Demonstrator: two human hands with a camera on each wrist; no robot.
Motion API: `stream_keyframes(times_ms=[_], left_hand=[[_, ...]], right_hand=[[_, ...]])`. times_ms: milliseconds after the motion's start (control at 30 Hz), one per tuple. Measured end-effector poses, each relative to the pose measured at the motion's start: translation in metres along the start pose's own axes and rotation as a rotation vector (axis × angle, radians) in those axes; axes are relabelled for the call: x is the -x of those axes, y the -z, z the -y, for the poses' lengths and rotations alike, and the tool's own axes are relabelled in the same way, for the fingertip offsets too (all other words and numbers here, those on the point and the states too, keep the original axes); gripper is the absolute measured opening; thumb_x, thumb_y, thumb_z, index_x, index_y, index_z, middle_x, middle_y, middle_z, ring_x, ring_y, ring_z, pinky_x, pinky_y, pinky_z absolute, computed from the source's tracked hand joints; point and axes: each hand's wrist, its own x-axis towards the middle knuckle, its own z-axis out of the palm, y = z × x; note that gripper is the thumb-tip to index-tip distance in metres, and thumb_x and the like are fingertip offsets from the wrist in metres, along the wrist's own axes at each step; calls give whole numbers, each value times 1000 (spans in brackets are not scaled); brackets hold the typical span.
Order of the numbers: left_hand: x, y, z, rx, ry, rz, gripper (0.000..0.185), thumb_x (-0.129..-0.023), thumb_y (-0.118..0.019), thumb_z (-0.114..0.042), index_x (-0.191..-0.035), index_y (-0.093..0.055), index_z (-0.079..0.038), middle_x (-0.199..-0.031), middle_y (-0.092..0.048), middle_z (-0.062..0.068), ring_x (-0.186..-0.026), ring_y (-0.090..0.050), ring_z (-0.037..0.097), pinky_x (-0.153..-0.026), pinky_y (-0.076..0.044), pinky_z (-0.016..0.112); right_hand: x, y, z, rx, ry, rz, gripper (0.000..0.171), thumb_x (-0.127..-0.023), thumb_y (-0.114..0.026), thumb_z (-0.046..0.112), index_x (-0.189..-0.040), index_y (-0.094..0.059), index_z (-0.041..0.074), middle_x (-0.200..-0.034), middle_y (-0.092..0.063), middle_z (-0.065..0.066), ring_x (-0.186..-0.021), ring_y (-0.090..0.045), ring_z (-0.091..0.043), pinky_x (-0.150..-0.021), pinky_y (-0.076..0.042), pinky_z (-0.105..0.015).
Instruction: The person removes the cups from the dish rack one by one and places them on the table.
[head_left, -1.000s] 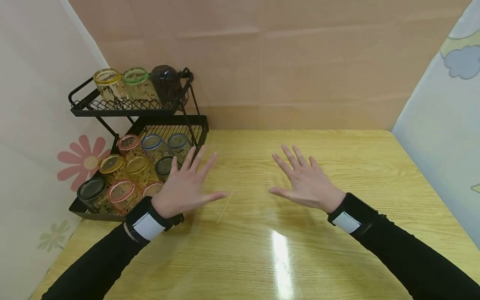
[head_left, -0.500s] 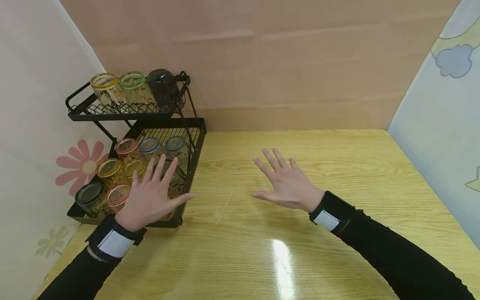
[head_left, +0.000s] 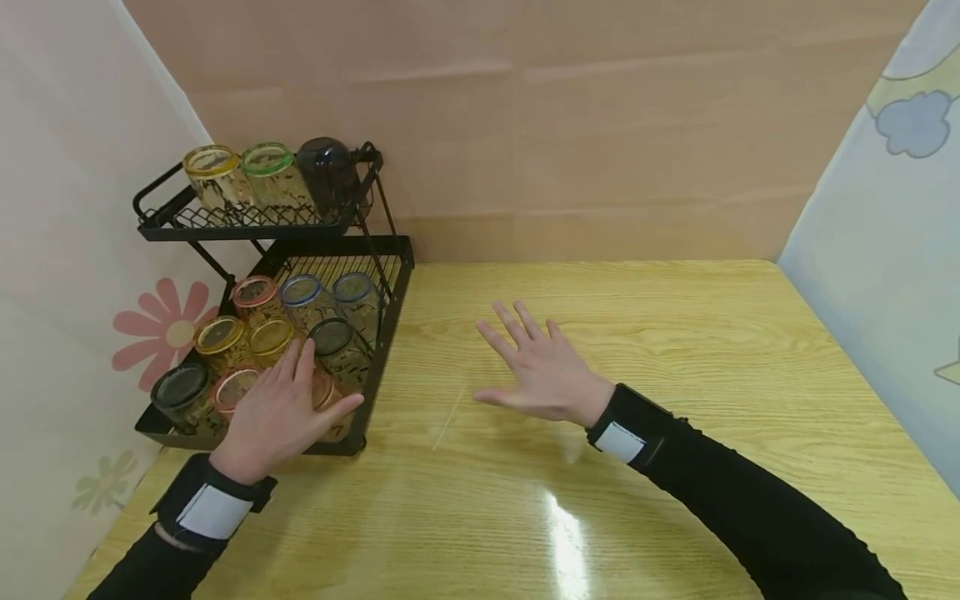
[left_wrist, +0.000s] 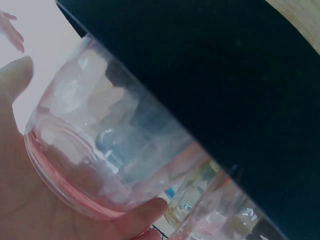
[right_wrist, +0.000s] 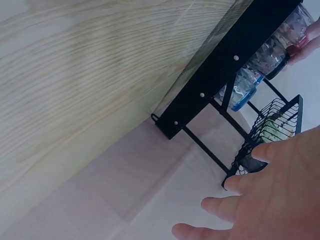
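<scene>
My left hand (head_left: 288, 392) lies with fairly straight fingers on a pink-rimmed glass (head_left: 326, 393) at the front of the black rack's (head_left: 381, 329) lower tier. In the left wrist view that glass (left_wrist: 100, 150) fills the frame against my palm, the thumb (left_wrist: 145, 215) under its rim. My right hand (head_left: 536, 371) hovers open, fingers spread, over the wooden table (head_left: 675, 350) just right of the rack. The right wrist view shows its fingers (right_wrist: 270, 200) and the rack (right_wrist: 225, 75) from low down.
Several upturned glasses with coloured rims fill the lower tier. On the upper tier stand a yellow-rimmed glass (head_left: 212, 175), a green-rimmed one (head_left: 272, 171) and a dark one (head_left: 327, 171). Curtains close in left and right, a wall behind. A thin pale stick (head_left: 450, 417) lies on the table.
My left hand moved left from above the table onto the front glasses of the lower tier. My right hand drifted left, still open.
</scene>
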Motion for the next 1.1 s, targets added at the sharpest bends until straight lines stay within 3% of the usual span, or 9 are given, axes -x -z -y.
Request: stream_keyframes(times_ms=[100, 167, 233, 333, 433, 600, 800, 1100], left_hand=[[2, -3, -2, 14, 0, -36, 107, -88, -57, -65, -143, -21, 20, -137, -34, 44, -99, -59, 52, -66, -54, 47], [2, -4, -3, 20, 9, -50, 107, -87, -59, -63, -141, -20, 22, -132, -39, 46, -70, -64, 40, -42, -46, 35], [3, -5, -5, 18, 17, -57, 106, -87, -62, -59, -140, -21, 23, -126, -44, 46, -48, -57, 26, -32, -33, 29], [3, -6, -6, -9, 25, -77, 99, -86, -66, -55, -134, -31, 24, -115, -51, 44, -39, -44, 16, -31, -30, 28], [2, -8, -6, -26, 15, -109, 86, -83, -71, -51, -121, -43, 20, -94, -57, 36, -39, -40, 16, -33, -30, 29], [-1, -9, -4, -32, -28, -153, 71, -80, -75, -46, -108, -48, 14, -69, -48, 16, -37, -36, 16, -34, -29, 30], [-3, 1, -3, -15, -15, -121, 71, -79, -77, -43, -109, -50, 15, -61, -43, 8, -41, -40, 17, -36, -29, 31], [-10, 34, -7, -24, 46, -54, 76, -79, -75, -45, -115, -49, 17, -62, -46, 10, -45, -45, 20, -37, -34, 33]], right_hand=[[-4, -1, 5, -4, 1, 6, 91, -89, -40, 74, -157, -18, 18, -161, -5, -12, -146, -8, -37, -105, -24, -66], [-7, -2, 8, -14, 2, 9, 90, -89, -40, 74, -157, -18, 19, -161, -6, -13, -146, -8, -37, -105, -24, -66], [-11, -2, 12, -20, 6, 13, 90, -89, -41, 74, -157, -18, 19, -161, -6, -13, -146, -8, -36, -105, -24, -66], [-18, -4, 19, -25, 17, 25, 90, -89, -40, 74, -157, -19, 19, -161, -7, -13, -146, -8, -36, -105, -24, -65], [-24, -6, 26, -28, 28, 45, 90, -89, -39, 75, -157, -18, 19, -161, -6, -13, -146, -7, -35, -105, -24, -65], [-30, -8, 34, -12, 47, 48, 90, -88, -40, 75, -157, -18, 20, -161, -8, -13, -146, -9, -36, -104, -27, -64], [-37, -5, 37, 6, 39, 61, 90, -88, -38, 76, -157, -16, 23, -161, -6, -12, -146, -10, -35, -105, -28, -63], [-52, 6, 45, 13, 39, 69, 90, -88, -34, 78, -158, -13, 24, -162, -2, -10, -146, -8, -35, -105, -27, -63]])
